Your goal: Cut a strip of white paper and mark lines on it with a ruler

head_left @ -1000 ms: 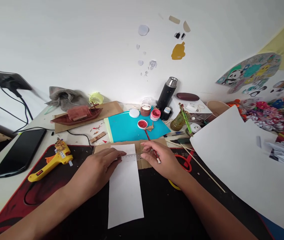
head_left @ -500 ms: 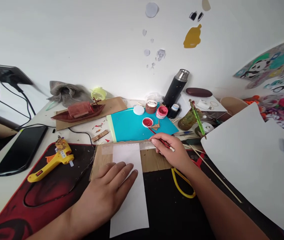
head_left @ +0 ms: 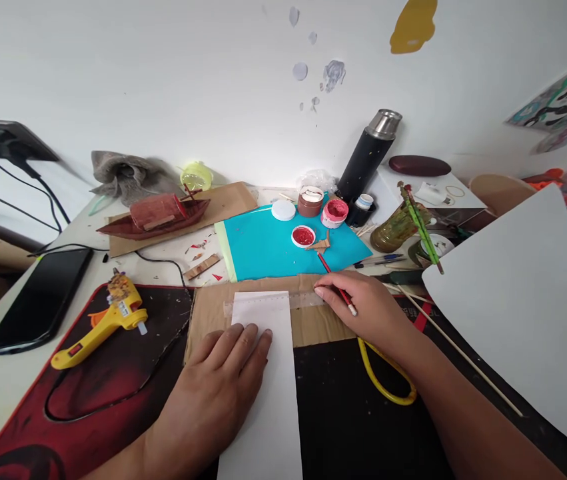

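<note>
My left hand [head_left: 223,380] lies flat with fingers stretched out on a strip of white paper [head_left: 273,400]. The paper's far end rests on a piece of brown cardboard [head_left: 313,328]. Across that end lies a clear ruler [head_left: 263,303], just inside the paper's far edge. My right hand [head_left: 366,303] has a red pencil [head_left: 330,273] in its fingers, eraser end towards me and the other end pointing away. Its fingertips are at the ruler's right end; whether they press on it is hard to tell.
A yellow glue gun [head_left: 123,313] and a phone [head_left: 38,300] lie left. Behind are a red model boat [head_left: 158,217], a blue sheet [head_left: 258,247] with open paint pots [head_left: 335,213], and a black flask [head_left: 366,160]. A yellow handle [head_left: 388,393] and large white paper [head_left: 523,287] lie right.
The ruler has slid to the right and slightly towards me over the paper, my right hand moving with its right end. My left hand stays on the strip. The camera view has shifted a little.
</note>
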Motion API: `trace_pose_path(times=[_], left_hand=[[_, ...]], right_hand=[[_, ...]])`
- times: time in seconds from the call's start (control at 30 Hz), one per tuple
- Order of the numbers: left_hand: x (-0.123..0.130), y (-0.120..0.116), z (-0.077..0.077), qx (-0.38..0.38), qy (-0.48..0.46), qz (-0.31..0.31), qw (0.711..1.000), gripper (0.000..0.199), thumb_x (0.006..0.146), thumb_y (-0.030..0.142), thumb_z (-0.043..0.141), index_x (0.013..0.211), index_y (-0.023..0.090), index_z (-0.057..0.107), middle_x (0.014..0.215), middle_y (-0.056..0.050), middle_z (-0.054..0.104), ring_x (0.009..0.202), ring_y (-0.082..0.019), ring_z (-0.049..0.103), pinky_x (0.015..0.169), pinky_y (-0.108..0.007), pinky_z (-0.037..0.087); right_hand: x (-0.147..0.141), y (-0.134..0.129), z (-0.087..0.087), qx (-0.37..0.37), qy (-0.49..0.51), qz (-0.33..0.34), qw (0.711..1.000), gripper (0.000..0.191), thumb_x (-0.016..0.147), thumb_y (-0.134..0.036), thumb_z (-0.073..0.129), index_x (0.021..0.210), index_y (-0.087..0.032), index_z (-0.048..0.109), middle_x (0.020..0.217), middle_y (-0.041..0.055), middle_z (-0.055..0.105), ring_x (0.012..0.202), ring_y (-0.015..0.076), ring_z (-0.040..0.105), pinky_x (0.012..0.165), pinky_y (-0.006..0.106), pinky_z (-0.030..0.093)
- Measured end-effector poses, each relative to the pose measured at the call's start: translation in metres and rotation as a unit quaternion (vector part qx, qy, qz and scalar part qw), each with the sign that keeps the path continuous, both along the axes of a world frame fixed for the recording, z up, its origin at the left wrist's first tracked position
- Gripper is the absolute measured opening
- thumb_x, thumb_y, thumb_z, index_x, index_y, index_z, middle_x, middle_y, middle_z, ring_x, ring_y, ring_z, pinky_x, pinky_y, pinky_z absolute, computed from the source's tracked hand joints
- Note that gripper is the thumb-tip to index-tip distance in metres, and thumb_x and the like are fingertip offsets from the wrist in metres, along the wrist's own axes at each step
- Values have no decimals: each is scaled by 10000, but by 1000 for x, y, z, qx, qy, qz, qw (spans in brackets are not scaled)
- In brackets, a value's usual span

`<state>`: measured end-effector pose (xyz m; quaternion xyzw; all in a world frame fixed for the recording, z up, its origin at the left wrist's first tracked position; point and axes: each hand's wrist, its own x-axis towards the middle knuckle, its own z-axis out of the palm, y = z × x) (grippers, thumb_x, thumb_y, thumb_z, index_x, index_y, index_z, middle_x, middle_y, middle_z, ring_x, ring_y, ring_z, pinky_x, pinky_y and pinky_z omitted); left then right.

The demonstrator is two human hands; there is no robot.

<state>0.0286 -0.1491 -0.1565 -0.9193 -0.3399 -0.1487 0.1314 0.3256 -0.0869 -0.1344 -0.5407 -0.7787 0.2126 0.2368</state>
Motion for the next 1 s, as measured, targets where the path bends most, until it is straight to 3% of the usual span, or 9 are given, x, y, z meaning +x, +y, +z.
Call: trace_pose_path(times=[0.1, 0.27, 0.5, 0.77, 1.0], left_hand=[[1, -2, 4, 13, -5, 14, 1000, 356, 1076, 170, 470, 1323, 114, 719, 1205, -125, 799, 1078, -297, 713, 917, -453, 533], [2, 1, 5, 14, -14, 23, 1000, 332, 1102, 215, 466, 1258, 113, 741, 1113, -125, 799, 1006, -302, 717, 876, -449, 515], [2, -1, 0, -36, -61, 64, 995, 355, 1136, 311, 451, 1322, 168, 718, 1524, -153, 682, 1382, -354, 640, 1138, -493, 439], [2, 1, -7, -60, -63, 49, 995, 401, 1138, 357, 469, 1434, 174, 667, 1560, -131, 663, 1416, -305, 635, 1259, -454, 335], [1, 3, -11, -70, -64, 39, 995, 426, 1120, 364, 502, 1463, 156, 643, 1607, -155, 614, 1506, -330, 562, 1336, -490, 243]], right_hand=[[-1, -3, -4, 30, -24, 28, 999, 176, 1072, -357, 692, 1132, -230, 798, 1042, 81, 798, 952, 278, 709, 837, 387, 529], [-5, -5, -8, 67, -81, 77, 991, 277, 992, -348, 832, 1217, -200, 766, 1080, 108, 756, 1017, 320, 666, 885, 450, 541], [-4, -3, -7, 74, -124, 68, 987, 151, 1010, -206, 787, 1152, -174, 747, 1059, 112, 742, 994, 316, 666, 842, 442, 553], [-4, -3, -9, 96, -123, 73, 985, 150, 1005, -208, 787, 1144, -172, 744, 1032, 106, 728, 961, 311, 667, 826, 439, 554], [-16, -4, -9, 101, -110, 68, 987, 128, 1014, -212, 774, 1131, -170, 744, 1045, 113, 723, 959, 307, 658, 839, 444, 551]])
